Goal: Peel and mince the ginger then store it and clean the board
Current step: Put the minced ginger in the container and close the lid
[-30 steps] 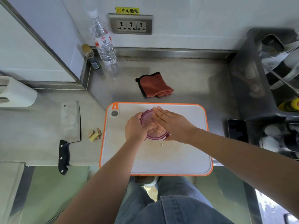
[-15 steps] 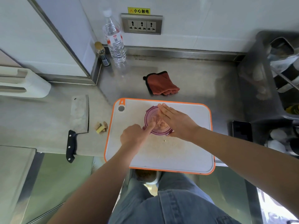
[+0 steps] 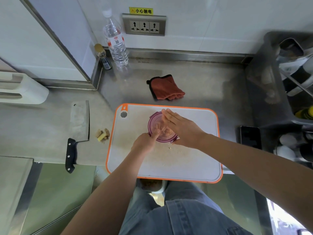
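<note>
A round container with a purple lid [image 3: 155, 123] stands on the white, orange-rimmed cutting board [image 3: 194, 160]. My right hand [image 3: 182, 128] lies flat on the lid with straight fingers, pressing down. My left hand [image 3: 144, 144] is at the lid's near-left edge; one stretched finger presses the rim and the other fingers are curled. Pale ginger residue and a few crumbs [image 3: 169, 148] mark the board in front of the container. What is inside the container is hidden by the lid and my hands.
Ginger peel scraps [image 3: 102, 134] and a cleaver [image 3: 79, 121] lie left of the board. A red cloth [image 3: 166, 88] lies behind it, with a water bottle [image 3: 116, 41] and small bottle [image 3: 103, 56] at the wall. A phone [image 3: 250, 136] and dish rack [image 3: 288, 78] are on the right.
My left hand has let go of the container's side and drawn back toward me, now pressing the lid's rim with one finger. My right hand stays flat on the lid.
</note>
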The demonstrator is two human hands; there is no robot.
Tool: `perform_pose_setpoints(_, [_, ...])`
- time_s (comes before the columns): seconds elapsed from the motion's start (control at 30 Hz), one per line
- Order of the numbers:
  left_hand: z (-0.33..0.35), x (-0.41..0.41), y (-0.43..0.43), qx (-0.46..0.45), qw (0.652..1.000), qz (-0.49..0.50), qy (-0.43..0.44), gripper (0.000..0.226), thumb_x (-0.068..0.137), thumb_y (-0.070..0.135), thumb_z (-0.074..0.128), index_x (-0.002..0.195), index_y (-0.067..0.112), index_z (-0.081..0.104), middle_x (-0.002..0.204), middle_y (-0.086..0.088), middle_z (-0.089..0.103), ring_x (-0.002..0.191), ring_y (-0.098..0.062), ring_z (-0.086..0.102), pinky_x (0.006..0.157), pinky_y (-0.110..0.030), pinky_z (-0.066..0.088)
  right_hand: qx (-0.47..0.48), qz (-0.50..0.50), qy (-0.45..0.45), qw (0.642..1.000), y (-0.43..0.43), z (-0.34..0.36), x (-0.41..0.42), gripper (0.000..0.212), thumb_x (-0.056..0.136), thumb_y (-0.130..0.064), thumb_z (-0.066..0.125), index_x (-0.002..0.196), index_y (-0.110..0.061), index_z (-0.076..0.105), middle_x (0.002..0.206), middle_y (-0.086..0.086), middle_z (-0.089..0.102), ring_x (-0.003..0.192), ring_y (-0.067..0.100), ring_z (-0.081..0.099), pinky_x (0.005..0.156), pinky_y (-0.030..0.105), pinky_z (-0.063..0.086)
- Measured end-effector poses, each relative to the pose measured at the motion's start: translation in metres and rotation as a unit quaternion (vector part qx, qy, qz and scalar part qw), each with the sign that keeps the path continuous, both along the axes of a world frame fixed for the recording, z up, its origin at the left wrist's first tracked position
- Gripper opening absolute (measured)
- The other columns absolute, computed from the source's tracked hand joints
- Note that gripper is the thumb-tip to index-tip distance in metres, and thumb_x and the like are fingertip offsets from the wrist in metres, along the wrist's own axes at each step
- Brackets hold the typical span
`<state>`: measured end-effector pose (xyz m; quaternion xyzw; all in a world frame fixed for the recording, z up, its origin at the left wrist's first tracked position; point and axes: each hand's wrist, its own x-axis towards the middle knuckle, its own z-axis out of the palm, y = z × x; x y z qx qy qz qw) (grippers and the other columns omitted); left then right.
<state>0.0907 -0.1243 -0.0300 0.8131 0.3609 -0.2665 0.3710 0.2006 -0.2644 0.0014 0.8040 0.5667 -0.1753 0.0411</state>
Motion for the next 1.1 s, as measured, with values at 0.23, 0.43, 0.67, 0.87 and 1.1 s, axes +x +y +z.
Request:
perform_pose_setpoints(0.23, [0.002, -0.002, 0.003, -0.030, 1.000, 0.005, -0.002, 0.068, 0.093, 0.066, 0.024, 0.058, 0.011, 0.041, 0.055, -0.007, 0.046, 0.048, -0.022, 0.044, 0.064, -0.035, 0.044, 0.160, -0.329, 0.284, 0.886, 0.008, 0.010, 0.020, 0.066, 0.084, -0.044, 0.066, 0.140, -0.018, 0.043, 0.153, 0.002, 0.031, 0.132, 0.017, 0.042, 0.104, 0.032, 0.039])
perform_pose_setpoints(0.43, [0.004, -0.009, 0.009, -0.036, 0.995, 0.065, -0.063, 0.071, 0.095, 0.064, 0.014, 0.056, 0.014, 0.047, 0.058, -0.006, 0.052, 0.059, -0.027, 0.053, 0.067, -0.036, 0.045, 0.080, -0.463, 0.285, 0.835, 0.007, -0.004, 0.011, 0.039, 0.083, -0.044, 0.068, 0.099, -0.013, 0.051, 0.080, 0.003, 0.069, 0.054, 0.017, 0.068, 0.061, 0.031, 0.053])
perform_pose_setpoints(0.67, [0.004, -0.009, 0.008, 0.083, 0.983, 0.072, -0.148, 0.049, 0.102, 0.038, 0.025, 0.102, 0.006, 0.063, 0.105, -0.018, 0.062, 0.105, -0.036, 0.055, 0.087, -0.040, 0.041, 0.200, -0.558, 0.417, 0.689, -0.010, -0.015, 0.042, 0.023, 0.084, -0.021, 0.071, 0.083, -0.003, 0.058, 0.075, 0.017, 0.065, 0.059, 0.030, 0.068, 0.071, 0.045, 0.059])
perform_pose_setpoints(0.87, [-0.003, -0.009, -0.002, 0.178, 0.979, -0.022, -0.102, 0.041, 0.097, 0.033, 0.045, 0.137, 0.023, 0.045, 0.149, -0.004, 0.028, 0.138, -0.025, 0.024, 0.108, -0.039, 0.031, 0.368, -0.680, 0.458, 0.439, -0.013, -0.005, 0.089, 0.013, 0.090, -0.008, 0.062, 0.086, 0.002, 0.054, 0.067, 0.011, 0.053, 0.040, 0.013, 0.060, 0.052, 0.029, 0.059])
perform_pose_setpoints(1.1, [-0.009, -0.021, -0.001, 0.181, 0.978, -0.074, -0.079, 0.053, 0.097, 0.030, 0.044, 0.148, 0.033, 0.027, 0.160, 0.002, 0.006, 0.147, -0.021, 0.005, 0.113, -0.039, 0.025, 0.397, -0.732, 0.438, 0.338, -0.021, -0.026, 0.107, 0.014, 0.091, -0.009, 0.060, 0.096, 0.002, 0.053, 0.074, 0.015, 0.059, 0.047, 0.015, 0.062, 0.066, 0.036, 0.060])
